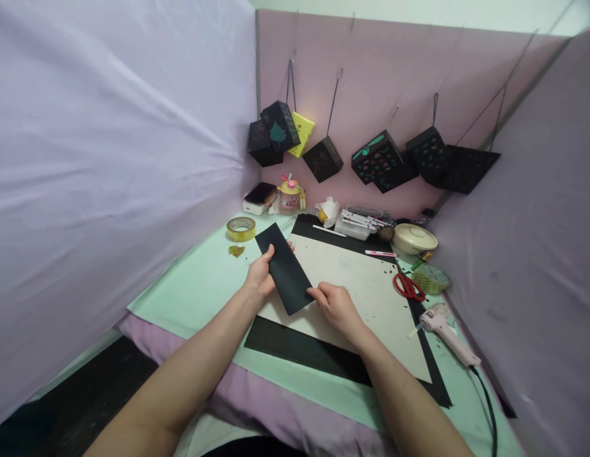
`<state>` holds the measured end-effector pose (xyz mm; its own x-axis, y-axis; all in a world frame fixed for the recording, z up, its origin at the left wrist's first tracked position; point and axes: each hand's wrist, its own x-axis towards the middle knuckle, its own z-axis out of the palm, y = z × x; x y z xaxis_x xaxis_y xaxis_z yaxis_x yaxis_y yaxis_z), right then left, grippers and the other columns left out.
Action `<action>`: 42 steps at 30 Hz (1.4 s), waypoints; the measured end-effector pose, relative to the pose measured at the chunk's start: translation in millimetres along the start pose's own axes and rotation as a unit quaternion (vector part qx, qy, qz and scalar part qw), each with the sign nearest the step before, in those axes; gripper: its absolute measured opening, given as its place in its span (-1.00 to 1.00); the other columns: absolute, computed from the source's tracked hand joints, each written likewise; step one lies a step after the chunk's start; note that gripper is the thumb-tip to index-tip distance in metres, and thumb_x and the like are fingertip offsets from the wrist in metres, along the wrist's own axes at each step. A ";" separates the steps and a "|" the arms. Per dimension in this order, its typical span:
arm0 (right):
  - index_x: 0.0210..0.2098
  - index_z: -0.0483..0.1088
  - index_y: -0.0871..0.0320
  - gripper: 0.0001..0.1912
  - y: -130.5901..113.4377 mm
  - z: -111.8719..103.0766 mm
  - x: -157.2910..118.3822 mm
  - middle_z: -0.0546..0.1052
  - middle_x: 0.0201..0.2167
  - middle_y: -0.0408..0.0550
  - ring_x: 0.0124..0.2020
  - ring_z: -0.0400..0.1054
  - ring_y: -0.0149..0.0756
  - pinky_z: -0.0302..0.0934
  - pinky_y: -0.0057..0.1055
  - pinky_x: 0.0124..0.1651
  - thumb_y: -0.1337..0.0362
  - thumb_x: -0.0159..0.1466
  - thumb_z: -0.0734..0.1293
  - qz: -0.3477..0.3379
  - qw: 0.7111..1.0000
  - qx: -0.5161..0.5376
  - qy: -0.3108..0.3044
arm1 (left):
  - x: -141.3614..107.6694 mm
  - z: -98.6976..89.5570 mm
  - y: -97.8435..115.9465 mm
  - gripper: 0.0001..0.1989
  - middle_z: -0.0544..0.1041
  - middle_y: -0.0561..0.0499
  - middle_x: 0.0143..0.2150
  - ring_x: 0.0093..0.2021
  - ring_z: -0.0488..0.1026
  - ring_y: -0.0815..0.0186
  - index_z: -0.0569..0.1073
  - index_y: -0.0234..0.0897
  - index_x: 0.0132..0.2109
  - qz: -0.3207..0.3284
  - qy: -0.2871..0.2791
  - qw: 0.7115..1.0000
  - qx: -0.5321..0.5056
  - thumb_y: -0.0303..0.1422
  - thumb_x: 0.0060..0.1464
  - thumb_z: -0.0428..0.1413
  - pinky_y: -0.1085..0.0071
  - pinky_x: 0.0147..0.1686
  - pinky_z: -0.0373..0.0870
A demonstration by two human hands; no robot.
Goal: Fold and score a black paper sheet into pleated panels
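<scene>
A black rectangular piece of card (285, 270) is held tilted above the white sheet (352, 285) on the table. My left hand (261, 271) grips its left long edge, thumb on the front and fingers behind, with some fingertips showing past the far side. At the lower right corner, my right hand (337, 308) pinches the card between thumb and curled fingers. Beneath the white sheet lie larger black sheets (304, 349), which stick out at the front, back and right.
Tape roll (241, 229) and dry leaf (236, 251) lie left. Red scissors (409, 287) and a pink glue gun (450, 336) with its cord lie right. Behind are white pens (359, 220), a pink cutter (380, 253), a lidded bowl (415, 238) and a yellow-topped jar (289, 197). Black boxes (323, 158) hang above.
</scene>
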<state>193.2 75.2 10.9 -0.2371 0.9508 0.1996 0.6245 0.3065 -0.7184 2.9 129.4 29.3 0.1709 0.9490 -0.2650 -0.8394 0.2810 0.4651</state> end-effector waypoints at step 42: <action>-0.13 0.32 0.09 -0.70 -0.8 -4.9 -2.9 0.49 -0.17 -0.03 -0.08 0.32 -0.18 0.21 -0.23 0.01 0.04 0.28 0.18 0.095 0.933 0.302 0.171 | -17.6 7.2 -19.9 -0.56 0.63 -0.14 -0.20 -0.13 0.57 0.08 0.51 -0.41 0.02 -0.029 -0.011 0.993 0.117 -0.19 0.25 -0.08 0.17 -0.04 0.47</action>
<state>197.1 72.4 14.1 0.1499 0.9761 0.1575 0.0728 0.1480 -0.9863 20.2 108.2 30.8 0.2294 0.9322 -0.2800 -0.6859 0.3590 0.6330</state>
